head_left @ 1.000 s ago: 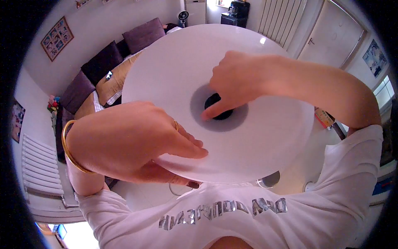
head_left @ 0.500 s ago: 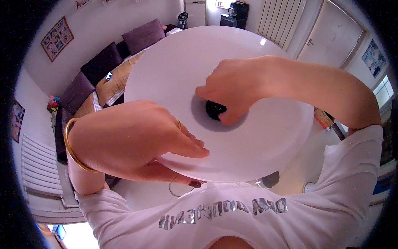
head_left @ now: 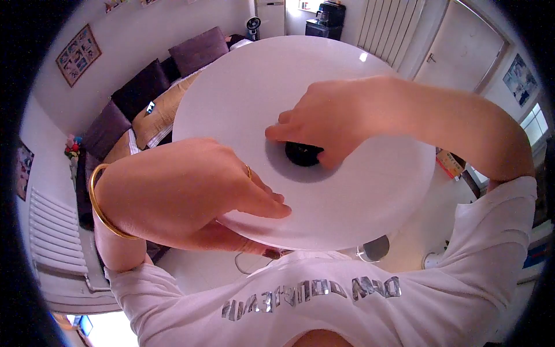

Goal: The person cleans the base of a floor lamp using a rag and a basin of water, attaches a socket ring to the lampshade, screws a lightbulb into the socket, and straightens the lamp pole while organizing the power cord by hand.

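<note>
On the white round table (head_left: 243, 81) sits a black, round, low object (head_left: 303, 155); its exact kind does not show. My right hand (head_left: 332, 118) reaches over it from the right, fingers curved along its far side and thumb at its right edge. Part of the object is hidden under that hand. My left hand (head_left: 196, 194) is at the table's near left edge, with a gold bangle (head_left: 98, 202) on the wrist and a ring on one finger. Its fingers stretch over the tabletop, apart from the thumb, which lies along the rim. It holds no loose object.
A sofa with dark purple cushions (head_left: 141, 84) lines the left wall, with a phone (head_left: 151, 107) on its tan cover. A fan (head_left: 253, 26) and a black coffee machine (head_left: 328, 18) stand behind the table. A grey round seat (head_left: 376, 248) shows below its near edge.
My right hand's fingers have straightened and reach slightly further left. The thumb has shifted right along the black object, so more of it shows. My left hand stays nearly still.
</note>
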Tool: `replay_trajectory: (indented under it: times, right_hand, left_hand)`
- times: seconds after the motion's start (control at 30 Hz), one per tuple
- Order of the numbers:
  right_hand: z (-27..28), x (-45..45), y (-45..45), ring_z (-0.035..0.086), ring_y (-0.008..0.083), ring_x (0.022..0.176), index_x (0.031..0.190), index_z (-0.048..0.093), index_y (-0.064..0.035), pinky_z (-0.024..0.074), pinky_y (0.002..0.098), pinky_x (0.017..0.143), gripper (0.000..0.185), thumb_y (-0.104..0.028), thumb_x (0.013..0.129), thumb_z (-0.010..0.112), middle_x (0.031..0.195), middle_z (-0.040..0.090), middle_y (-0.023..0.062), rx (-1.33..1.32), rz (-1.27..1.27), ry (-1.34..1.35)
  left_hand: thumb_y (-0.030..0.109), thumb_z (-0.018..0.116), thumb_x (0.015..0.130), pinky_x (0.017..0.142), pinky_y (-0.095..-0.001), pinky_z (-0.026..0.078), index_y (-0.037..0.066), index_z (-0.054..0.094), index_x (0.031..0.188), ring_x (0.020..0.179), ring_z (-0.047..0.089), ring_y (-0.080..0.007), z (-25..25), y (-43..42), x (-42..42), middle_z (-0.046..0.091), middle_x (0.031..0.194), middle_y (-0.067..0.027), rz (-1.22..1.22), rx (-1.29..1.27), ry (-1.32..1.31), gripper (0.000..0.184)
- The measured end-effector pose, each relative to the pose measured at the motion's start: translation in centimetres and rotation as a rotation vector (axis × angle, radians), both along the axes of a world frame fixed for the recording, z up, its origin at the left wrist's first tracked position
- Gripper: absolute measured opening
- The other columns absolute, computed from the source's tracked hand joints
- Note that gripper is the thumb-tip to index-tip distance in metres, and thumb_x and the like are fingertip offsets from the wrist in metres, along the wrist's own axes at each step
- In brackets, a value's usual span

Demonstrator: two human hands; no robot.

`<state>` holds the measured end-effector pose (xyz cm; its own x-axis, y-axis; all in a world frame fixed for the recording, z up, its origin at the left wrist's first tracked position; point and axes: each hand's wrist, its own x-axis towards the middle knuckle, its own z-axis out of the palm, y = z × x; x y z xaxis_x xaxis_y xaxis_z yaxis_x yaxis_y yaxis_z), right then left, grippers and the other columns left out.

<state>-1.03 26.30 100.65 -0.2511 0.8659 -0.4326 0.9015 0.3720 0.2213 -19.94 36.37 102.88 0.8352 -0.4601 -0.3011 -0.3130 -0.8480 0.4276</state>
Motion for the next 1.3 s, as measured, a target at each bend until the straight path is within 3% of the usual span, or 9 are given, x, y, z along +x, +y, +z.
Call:
replay_trajectory:
  times: [0.27,0.67,1.07,1.3]
  right_hand:
    - [0.4,0.0,0.2,0.066,0.0363,0.081,0.108,0.056,-0.0026,0.0521,0.0443,0.074,0.05,-0.023,0.066,0.075,0.081,0.067,0.0158,0.036,0.012,0.019]
    - [0.0,0.3,0.7,0.067,0.0338,0.076,0.092,0.067,-0.0007,0.0531,0.0419,0.074,0.044,-0.04,0.073,0.069,0.078,0.069,0.0173,0.007,-0.025,0.021]
    - [0.4,-0.2,0.0,0.067,0.0339,0.077,0.083,0.07,0.0019,0.0529,0.0409,0.076,0.054,-0.049,0.085,0.054,0.08,0.069,0.0188,-0.019,-0.286,-0.005]
    - [0.1,-1.2,0.1,0.066,0.032,0.074,0.078,0.071,0.0008,0.053,0.0405,0.075,0.058,-0.051,0.089,0.047,0.074,0.067,0.0174,-0.108,-0.575,0.032]
  left_hand:
    - [0.025,0.077,0.078,0.091,-0.0346,0.052,0.005,0.061,0.123,0.109,0.063,-0.0265,0.2,-0.1,0.1,0.063,0.123,-0.012,0.007,0.023,0.024,0.052]
    - [0.024,0.076,0.079,0.088,-0.0359,0.053,0.004,0.06,0.123,0.107,0.064,-0.0289,0.1,-0.2,0.1,0.064,0.12,-0.0135,-0.021,-0.01,-0.01,0.051]
    - [0.02,0.074,0.08,0.083,-0.0384,0.055,0.005,0.058,0.126,0.098,0.066,-0.033,0.7,-0.9,0.7,0.064,0.117,-0.0176,-0.058,0.085,-0.041,0.05]
    - [0.02,0.073,0.08,0.082,-0.0382,0.055,0.005,0.058,0.125,0.097,0.067,-0.0324,0.6,-1.0,0.5,0.064,0.118,-0.0167,-0.036,0.087,-0.023,0.05]
